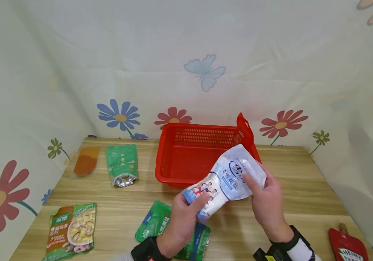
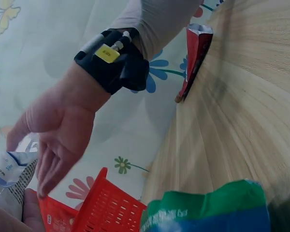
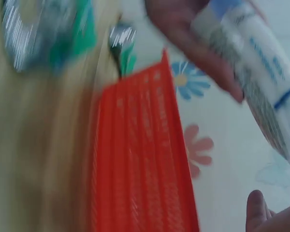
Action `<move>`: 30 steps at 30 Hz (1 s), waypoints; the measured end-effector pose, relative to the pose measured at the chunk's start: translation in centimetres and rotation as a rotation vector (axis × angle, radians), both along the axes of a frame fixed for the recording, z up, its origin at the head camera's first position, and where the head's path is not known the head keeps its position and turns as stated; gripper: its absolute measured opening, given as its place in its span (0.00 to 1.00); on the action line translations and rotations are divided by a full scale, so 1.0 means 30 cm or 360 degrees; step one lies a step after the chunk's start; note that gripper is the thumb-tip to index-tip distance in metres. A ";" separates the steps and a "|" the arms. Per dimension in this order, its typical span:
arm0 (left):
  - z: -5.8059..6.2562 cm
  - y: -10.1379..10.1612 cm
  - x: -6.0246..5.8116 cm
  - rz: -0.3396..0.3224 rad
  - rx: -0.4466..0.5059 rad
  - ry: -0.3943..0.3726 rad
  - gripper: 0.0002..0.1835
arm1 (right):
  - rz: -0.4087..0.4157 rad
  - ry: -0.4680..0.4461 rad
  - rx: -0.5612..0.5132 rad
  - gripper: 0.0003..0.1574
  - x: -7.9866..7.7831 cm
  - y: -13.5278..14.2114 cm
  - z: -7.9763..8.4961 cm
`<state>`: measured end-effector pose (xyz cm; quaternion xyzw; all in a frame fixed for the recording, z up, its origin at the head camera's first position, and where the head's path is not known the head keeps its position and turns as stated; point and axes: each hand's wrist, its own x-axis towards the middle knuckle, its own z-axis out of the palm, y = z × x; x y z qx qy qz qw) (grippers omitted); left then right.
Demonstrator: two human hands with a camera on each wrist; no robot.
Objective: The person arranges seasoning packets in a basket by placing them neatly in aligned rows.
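Observation:
A white and pale-blue bag of salt [image 1: 230,177] is held up at a slant in front of the red basket [image 1: 186,165], overlapping its near right corner. My left hand [image 1: 183,221] grips its lower end, thumb across the printed front. At the upper end is my right hand [image 1: 268,203], its thumb overlapping the front in the head view. In the left wrist view, the fingers of that right hand [image 2: 63,130] look straight beside the salt bag [image 2: 9,183]. Beneath my left forearm lie green pouches [image 1: 155,219], partly hidden.
On the table's left are an orange-brown packet [image 1: 86,161], a green foil pouch [image 1: 122,163] and a brown-and-green seasoning pouch [image 1: 72,230]. A red ketchup pouch [image 1: 348,244] lies at the near right. Behind the basket hangs a flower-printed curtain [image 1: 206,40].

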<state>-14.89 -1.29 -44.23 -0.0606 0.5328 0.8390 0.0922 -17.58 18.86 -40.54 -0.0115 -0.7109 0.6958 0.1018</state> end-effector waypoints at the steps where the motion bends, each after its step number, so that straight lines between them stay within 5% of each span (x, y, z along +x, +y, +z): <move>1: 0.002 0.003 0.002 0.0010 0.0004 0.0010 0.25 | 0.0024 -0.0061 -0.0147 0.32 0.003 -0.011 -0.001; 5: 0.014 0.013 0.006 0.0022 0.0037 0.0042 0.25 | 0.0229 -0.0165 -0.0617 0.28 0.013 -0.044 -0.006; 10: 0.019 0.018 0.010 0.0009 0.0112 0.0078 0.23 | 0.0416 -0.0249 -0.0842 0.26 0.036 -0.082 -0.014; 19: 0.015 0.018 0.008 -0.0017 0.0040 0.0117 0.22 | 0.0368 -0.0201 -0.0694 0.29 0.051 -0.124 -0.010; 30: 0.002 -0.024 -0.036 -0.0095 -0.0307 0.0324 0.23 | 0.0327 -0.0148 -0.0383 0.33 0.008 -0.130 0.040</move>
